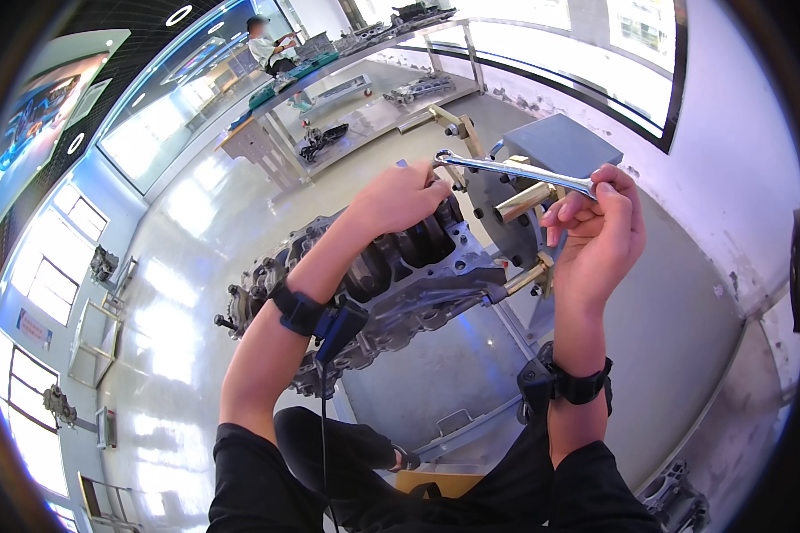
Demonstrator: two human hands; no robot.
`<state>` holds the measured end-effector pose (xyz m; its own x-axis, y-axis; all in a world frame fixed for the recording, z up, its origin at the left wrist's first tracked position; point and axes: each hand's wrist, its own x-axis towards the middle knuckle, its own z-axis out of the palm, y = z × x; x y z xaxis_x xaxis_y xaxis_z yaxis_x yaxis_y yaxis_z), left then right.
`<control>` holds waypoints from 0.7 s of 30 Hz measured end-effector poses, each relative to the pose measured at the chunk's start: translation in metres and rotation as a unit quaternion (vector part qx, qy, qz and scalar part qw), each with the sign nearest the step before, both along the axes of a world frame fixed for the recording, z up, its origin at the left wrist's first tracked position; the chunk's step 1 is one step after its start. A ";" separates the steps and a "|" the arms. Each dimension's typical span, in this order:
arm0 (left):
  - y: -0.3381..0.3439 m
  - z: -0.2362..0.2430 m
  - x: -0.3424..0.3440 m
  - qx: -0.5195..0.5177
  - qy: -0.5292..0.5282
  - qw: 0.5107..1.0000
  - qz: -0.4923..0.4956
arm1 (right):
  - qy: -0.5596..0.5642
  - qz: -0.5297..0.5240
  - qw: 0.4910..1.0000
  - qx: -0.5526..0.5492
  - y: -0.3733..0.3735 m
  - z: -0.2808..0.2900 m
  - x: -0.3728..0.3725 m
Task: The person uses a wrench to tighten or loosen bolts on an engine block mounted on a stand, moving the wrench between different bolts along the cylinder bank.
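My right hand (597,233) is closed on one end of a shiny combination wrench (517,170). The wrench slants left, and its ring end is beside the fingers of my left hand (403,201). That left hand reaches over the engine block (418,298) with its fingers curled down at the block's far end. Whatever those fingers grip is hidden behind the hand. Below it, the block shows dark rounded cylinder openings. Brass-coloured arms and a tube (524,202) of the engine stand bolt on at the right end of the block.
A grey box (562,145) tops the stand behind the wrench. Farther back, a long metal workbench (364,55) carries several parts, and a seated person (271,46) is beside it. A drip tray (458,425) lies under the engine. Another engine part (676,499) stands at lower right.
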<state>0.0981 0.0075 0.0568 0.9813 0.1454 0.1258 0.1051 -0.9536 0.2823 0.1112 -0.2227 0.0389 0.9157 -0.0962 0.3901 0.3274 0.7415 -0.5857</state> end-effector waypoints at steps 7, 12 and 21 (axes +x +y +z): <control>-0.009 0.009 -0.002 -0.009 0.029 1.000 -0.003 | 0.002 -0.005 1.000 -0.007 0.001 -0.001 0.000; -0.009 0.009 -0.001 -0.009 0.030 0.999 -0.011 | -0.004 -0.007 1.000 -0.005 -0.001 -0.001 0.000; -0.016 0.015 -0.002 0.007 0.049 0.998 0.028 | 0.004 -0.015 1.000 0.002 0.000 -0.001 0.002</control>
<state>0.0963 -0.0086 0.0716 0.9794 0.1997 0.0312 0.1853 -0.9489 0.2553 0.1129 -0.2229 0.0377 0.9152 -0.1250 0.3831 0.3450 0.7344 -0.5845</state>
